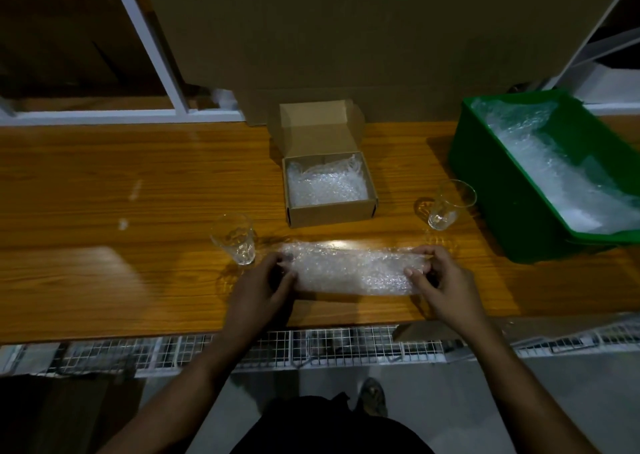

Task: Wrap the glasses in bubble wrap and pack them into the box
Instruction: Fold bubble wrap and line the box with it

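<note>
A sheet of bubble wrap [349, 271] lies on the wooden table [104, 183] near its front edge, stretched sideways between the person's two hands. The left hand [263, 287] grips the sheet's left end, fingers curled over the edge and the thumb pressed against it from the near side. The right hand [441, 282] pinches the right end, thumb on top and fingers folded around the far edge, so the wrap bunches slightly there. Whether a glass is already rolled inside the sheet cannot be told; it looks flat or loosely folded. An empty glass [235, 239] stands upright just beside the left hand, at the sheet's far left corner, close to it but apart. A second glass [448, 204] stands farther back on the right, beyond the right hand and near the green bin [502, 183]. The bin sits at the right end of the table and holds more crumpled bubble wrap. Straight beyond the sheet, between the two glasses and a little farther back, an open cardboard box [329, 213] rests with its lid [317, 126] flipped up against a large cardboard panel [346, 38]; its floor is lined with a piece of bubble wrap. A white wire rack [311, 346] runs below the table's front edge.
</note>
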A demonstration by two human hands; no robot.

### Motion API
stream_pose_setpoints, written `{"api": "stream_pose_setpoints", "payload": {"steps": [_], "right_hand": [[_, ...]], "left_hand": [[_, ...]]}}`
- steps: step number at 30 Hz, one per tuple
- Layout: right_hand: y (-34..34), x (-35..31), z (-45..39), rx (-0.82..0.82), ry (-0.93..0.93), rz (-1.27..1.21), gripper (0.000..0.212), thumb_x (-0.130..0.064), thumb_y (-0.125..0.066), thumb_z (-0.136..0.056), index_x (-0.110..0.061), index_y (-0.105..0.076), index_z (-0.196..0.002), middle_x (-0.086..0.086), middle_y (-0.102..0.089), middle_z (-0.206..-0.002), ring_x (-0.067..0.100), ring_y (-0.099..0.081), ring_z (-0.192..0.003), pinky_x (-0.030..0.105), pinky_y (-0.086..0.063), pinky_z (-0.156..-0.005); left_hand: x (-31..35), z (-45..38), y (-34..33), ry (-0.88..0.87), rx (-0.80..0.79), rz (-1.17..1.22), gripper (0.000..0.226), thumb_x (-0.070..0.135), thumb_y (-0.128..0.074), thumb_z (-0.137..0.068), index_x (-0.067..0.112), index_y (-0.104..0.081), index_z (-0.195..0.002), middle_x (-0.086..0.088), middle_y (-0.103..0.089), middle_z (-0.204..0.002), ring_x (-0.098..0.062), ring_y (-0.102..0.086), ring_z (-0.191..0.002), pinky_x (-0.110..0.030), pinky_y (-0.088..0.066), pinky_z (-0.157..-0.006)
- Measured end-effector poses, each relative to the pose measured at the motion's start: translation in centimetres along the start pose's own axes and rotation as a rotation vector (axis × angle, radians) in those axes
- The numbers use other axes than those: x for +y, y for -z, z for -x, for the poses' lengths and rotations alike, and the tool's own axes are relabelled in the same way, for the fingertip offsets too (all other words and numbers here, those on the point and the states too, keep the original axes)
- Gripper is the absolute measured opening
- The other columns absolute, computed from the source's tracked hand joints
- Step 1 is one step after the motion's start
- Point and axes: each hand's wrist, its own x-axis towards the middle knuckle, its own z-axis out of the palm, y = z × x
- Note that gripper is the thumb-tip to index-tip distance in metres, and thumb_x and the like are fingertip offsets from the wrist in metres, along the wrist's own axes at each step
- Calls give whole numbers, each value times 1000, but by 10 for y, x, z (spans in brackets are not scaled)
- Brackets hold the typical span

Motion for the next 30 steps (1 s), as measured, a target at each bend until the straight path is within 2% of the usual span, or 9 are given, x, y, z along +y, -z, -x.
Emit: {"api": "stream_pose_setpoints", "payload": {"steps": [2, 8, 11, 14, 17, 19, 21, 24, 30], "right_hand": [[0, -2, -4, 39, -1, -7, 31, -25, -73, -90, -24, -56, -115, -2, -60, -75, 8, -62, -66, 21, -46, -54], [-8, -2, -18, 102, -18, 160, 37, -30, -73, -89, -24, -49, -117, -4, -62, -67, 11, -61, -57, 35, -49, -50], [-13, -5, -23, 126, 28, 259, 35, -31, -72, -90, -26, -47, -115, -6, -61, -75, 11, -58, -63, 28, -43, -48], [-17, -6, -25, 189, 81, 352, 30, -28, -72, -89, -24, -55, -113, 2, -53, -107, 15, -52, -87, 26, -39, -58], [-9, -8, -22, 220, 368, 368, 18, -19, -66, -91, -15, -66, -108, 5, -53, -108, 22, -53, -96, 31, -45, -72], [-4, -7, -19, 87, 507, 372, 21, -23, -59, -92, -14, -70, -107, 2, -58, -107, 20, -56, -101, 34, -48, -79], [-2, -2, -20, -113, 541, 402, 27, -33, -58, -95, -19, -70, -115, -2, -63, -117, 16, -57, -111, 36, -49, -89], [-6, 11, -20, -250, 508, 470, 46, -43, -66, -92, -21, -62, -133, -1, -58, -137, 16, -52, -126, 37, -47, -102], [1, 16, -20, -223, 586, 571, 33, -30, -66, -94, -18, -65, -125, -1, -62, -124, 17, -54, -114, 34, -52, -89]], "left_hand": [[8, -3, -4, 83, 45, 16, 34, 28, -62, -98, 28, -52, -130, 10, -69, -95, 4, -63, -79, -19, -51, -64], [17, -2, -15, 27, 192, -194, 58, 28, -71, -89, 31, -42, -140, 11, -63, -91, -8, -59, -75, -27, -44, -56], [11, -3, -20, -150, 269, -368, 59, 20, -76, -83, 18, -51, -136, -7, -60, -107, -23, -55, -94, -32, -49, -67], [5, -8, -19, -465, 308, -466, 53, 11, -77, -80, 10, -57, -129, -19, -61, -115, -32, -56, -101, -39, -51, -77], [-1, -10, -11, -677, 149, -462, 49, 20, -78, -80, 11, -61, -125, -13, -65, -119, -29, -60, -105, -39, -50, -84], [-8, -11, -6, -683, -4, -499, 44, 36, -70, -89, 15, -62, -127, -7, -64, -127, -23, -58, -115, -37, -47, -92], [-15, -14, -4, -642, -101, -571, 47, 49, -54, -95, 20, -59, -132, -2, -62, -134, -19, -55, -122, -37, -47, -96], [-18, -19, -4, -568, -168, -524, 49, 46, -55, -96, 20, -55, -137, -2, -58, -139, -19, -55, -123, -37, -48, -97], [-26, -23, 2, -569, -178, -449, 36, 27, -71, -89, 15, -63, -122, -7, -63, -131, -25, -64, -110, -41, -57, -85]]}}
